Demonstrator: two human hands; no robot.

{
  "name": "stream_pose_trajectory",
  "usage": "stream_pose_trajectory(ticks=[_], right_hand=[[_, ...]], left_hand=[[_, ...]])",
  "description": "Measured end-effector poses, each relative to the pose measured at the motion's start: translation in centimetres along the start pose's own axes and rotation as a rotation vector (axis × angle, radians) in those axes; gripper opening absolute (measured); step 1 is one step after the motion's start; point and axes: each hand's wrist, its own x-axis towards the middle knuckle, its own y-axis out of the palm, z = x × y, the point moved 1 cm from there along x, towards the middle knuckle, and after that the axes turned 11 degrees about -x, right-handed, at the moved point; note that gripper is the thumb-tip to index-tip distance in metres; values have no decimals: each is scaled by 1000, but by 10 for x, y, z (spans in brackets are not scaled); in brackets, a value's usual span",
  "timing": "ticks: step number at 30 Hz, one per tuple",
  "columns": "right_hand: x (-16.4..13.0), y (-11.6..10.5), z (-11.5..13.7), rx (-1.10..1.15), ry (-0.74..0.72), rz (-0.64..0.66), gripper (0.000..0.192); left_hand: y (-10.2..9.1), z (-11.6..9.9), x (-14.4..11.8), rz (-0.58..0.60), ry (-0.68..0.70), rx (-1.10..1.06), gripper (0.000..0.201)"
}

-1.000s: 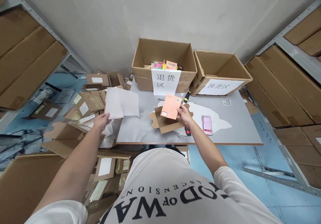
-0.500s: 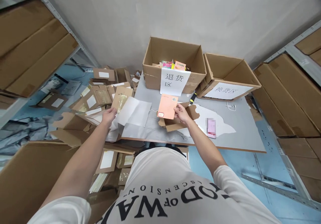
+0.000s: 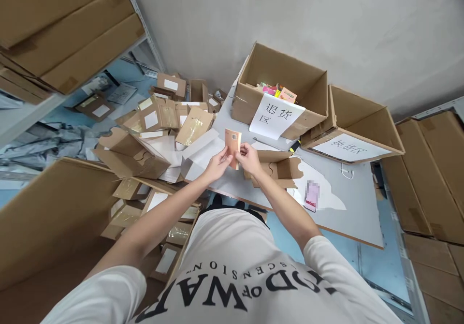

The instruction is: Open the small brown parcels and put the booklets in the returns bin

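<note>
1. Two hands meet above the near-left part of the grey table (image 3: 348, 203): the left hand (image 3: 217, 163) and the right hand (image 3: 248, 157) both pinch the lower edge of a small orange packet (image 3: 232, 142), fingers closed on it.
2. One edge of the orange packet points up; it stands nearly upright between the hands, clear of the table, with a small barcode label near its top.
3. Just right of the right hand lies an opened flat cardboard mailer (image 3: 277, 168) on the table, its flaps spread.
4. Left of the left hand, white paper sheets (image 3: 201, 151) lie over the table's left edge, against a heap of brown mailers (image 3: 152, 125) spilling toward the floor.
5. Farther right on the table rests a small pink item (image 3: 311, 196); it is blurred, so I cannot tell what it is.
6. Behind the hands stands an open carton (image 3: 281, 89) bearing a white sign with Chinese characters, colourful packets inside it.
7. Beside that, to the right, stands a second open carton (image 3: 357, 128) with its own white label.
8. Between the cartons and the mailer a yellow-and-black tool handle (image 3: 295, 146) peeks out, mostly hidden.
</note>
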Motion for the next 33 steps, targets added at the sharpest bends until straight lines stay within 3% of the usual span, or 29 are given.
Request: stream_pose_trajectory(ticks=[4,7,9,12,14,16,18,22,27,31,33], right_hand=[[-15,6,22,-331,-275,-8,22],[-30,-2,26,-365,-434,10,30],[-39,-9,21,-324,-378,-72,41],[-53,-17,11,-104,-102,-258,68],[-60,-15,6,194,72,-216,75],[-65,-11,5,482,185,-83,66],[-67,-11,5,632,254,-18,56],[-69,-28,1,643,310,-6,51],[-70,-67,-15,552,321,174,47],[-67,-98,-23,487,312,314,50],[-64,-110,-24,468,294,305,52]], left_hand=[[14,-8,-11,-61,0,-302,49],[24,-23,-19,-131,18,-455,38],[30,-32,-24,-135,12,-533,37],[39,-40,-30,-137,-29,-600,37],[44,-40,-33,-139,-57,-621,34],[46,-38,-34,-127,-81,-639,31],[46,-36,-35,-110,-113,-646,30],[33,-42,-36,-93,-202,-677,38],[5,-56,-27,61,-372,-663,70],[0,-58,-15,167,-562,-527,66],[6,-56,-12,219,-641,-455,60]])
